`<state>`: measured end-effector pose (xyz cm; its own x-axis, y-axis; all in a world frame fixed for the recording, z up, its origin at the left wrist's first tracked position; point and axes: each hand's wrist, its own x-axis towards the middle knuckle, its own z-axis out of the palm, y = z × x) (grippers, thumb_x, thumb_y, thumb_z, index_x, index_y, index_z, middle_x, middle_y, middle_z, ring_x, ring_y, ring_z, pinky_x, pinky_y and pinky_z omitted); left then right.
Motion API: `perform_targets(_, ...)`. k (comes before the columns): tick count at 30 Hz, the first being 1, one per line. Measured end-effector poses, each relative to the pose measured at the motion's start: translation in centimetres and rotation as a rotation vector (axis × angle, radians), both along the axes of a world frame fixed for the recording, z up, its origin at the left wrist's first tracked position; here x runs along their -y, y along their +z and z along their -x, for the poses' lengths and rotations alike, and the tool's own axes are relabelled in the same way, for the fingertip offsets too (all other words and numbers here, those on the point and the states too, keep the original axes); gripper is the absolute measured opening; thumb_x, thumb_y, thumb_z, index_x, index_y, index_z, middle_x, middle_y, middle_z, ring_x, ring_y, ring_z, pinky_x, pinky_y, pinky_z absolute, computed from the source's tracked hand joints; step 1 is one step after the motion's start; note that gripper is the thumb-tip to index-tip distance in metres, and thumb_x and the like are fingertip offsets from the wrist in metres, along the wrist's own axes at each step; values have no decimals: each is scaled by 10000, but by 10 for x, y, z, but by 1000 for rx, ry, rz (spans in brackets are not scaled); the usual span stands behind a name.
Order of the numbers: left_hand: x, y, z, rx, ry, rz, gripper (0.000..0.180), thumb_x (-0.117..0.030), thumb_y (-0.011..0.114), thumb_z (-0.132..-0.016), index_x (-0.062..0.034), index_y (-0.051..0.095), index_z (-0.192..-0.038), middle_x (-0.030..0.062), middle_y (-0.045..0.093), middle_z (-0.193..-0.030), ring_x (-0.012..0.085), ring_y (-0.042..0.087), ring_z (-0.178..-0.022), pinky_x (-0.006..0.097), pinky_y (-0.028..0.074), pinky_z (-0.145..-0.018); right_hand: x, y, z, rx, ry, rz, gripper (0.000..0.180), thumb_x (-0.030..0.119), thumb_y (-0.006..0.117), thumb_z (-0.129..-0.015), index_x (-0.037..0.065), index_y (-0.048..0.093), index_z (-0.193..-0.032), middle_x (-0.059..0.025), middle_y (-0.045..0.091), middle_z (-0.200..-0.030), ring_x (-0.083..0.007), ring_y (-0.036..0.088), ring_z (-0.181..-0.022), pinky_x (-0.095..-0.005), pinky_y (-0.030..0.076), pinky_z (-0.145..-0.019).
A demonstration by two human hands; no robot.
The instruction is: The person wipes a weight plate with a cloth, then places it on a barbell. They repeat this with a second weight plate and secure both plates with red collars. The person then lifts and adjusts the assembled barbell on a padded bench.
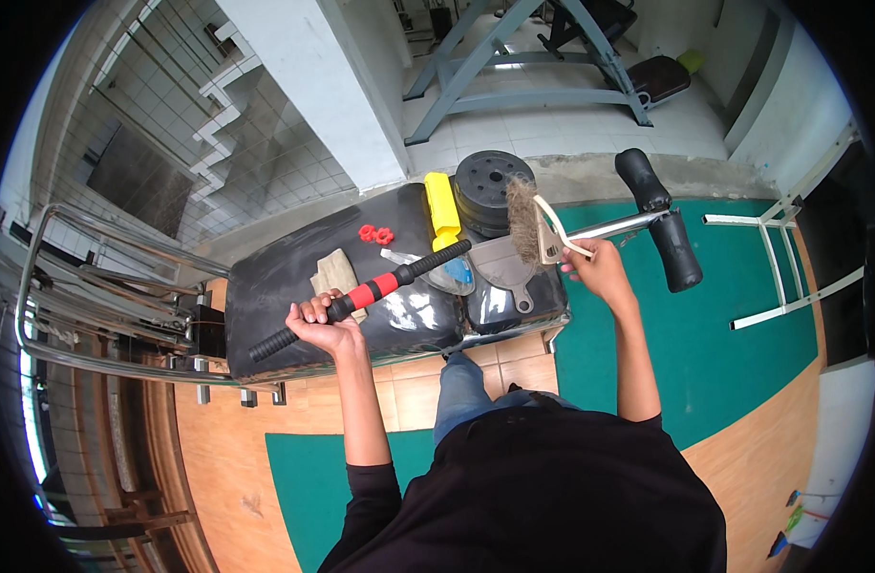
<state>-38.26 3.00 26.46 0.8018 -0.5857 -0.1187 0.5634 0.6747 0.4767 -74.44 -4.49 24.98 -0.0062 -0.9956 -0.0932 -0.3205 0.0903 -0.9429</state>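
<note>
Across a long black vinyl-padded worktop (275, 306) in a room of white walls and pale tiles, a person's left hand (323, 323) is wrapping its grip tightly around a ribbed black bar with red bands (384, 284), while the right hand (598, 269) is pinching the cream handle of a brown-bristled brush (524, 222) above the worktop's far right end. A teal mat (734, 382) is covering part of the wood-look floor (227, 477), and a blue-grey steel frame (543, 98) is standing beyond. Below the brush, a grey plastic dustpan (504, 267) is lying near a stack of round black plates (480, 205) and a bright yellow plastic piece (441, 205). Two small red rings (384, 236) are resting farther left. The bar is partly blocking a clear-and-blue object (452, 277); the left hand is partly hiding a beige cloth (330, 271). Black foam rollers (681, 263) are jutting out at right.
</note>
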Motion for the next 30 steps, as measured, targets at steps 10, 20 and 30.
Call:
perform_targets(10, 34, -10, 44, -16, -120, -36, 346, -266, 447, -872, -168, 295, -577, -29, 289, -478, 118, 377, -525, 309, 432, -714, -16, -15, -53, -410, 70, 239, 198, 179, 608, -854, -8, 652, -805, -239, 609, -670, -402, 605, -634, -465, 472, -606)
perform_targets(20, 65, -11, 71, 126, -134, 19, 334, -228, 412, -897, -156, 277, -600, -7, 288, -512, 132, 368, -568, 336, 415, -742, -7, -4, -68, -254, 126, 186, 196, 139, 568, -886, -29, 667, -910, -171, 616, -578, -230, 637, -492, -359, 497, -501)
perform_targets(30, 71, -16, 71, 192, -146, -13, 320, -241, 404, -888, -158, 279, -605, -7, 288, -508, 136, 366, -571, 353, 418, -743, -9, -4, -79, -167, 174, 213, 213, 164, 621, -873, -27, 678, -947, -98, 583, -519, -157, 594, -426, -306, 452, -439)
